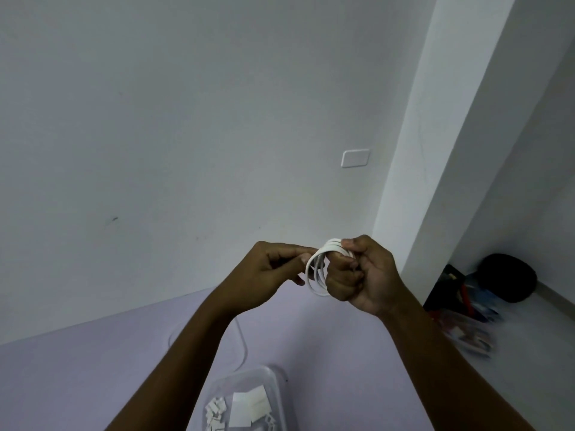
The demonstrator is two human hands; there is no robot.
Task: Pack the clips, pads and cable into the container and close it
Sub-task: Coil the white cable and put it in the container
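I hold a white cable [317, 269] up in front of the wall, wound into several loops. My right hand [364, 275] grips the coil, with the loops wrapped round its fingers. My left hand [264, 272] pinches the cable at the coil's left side. A loose length of the cable [241, 337] hangs down behind my left forearm onto the lilac surface. Below, a clear plastic container [277, 387] stands open on that surface, with small white clips [214, 413] and white square pads [249, 405] inside. No lid is in view.
The lilac surface [93, 368] meets a white wall at the back. To the right, on a lower white floor, lie a black round object [507, 278] and a pile of colourful packets [466, 325]. A white wall plate [355, 158] sits above my hands.
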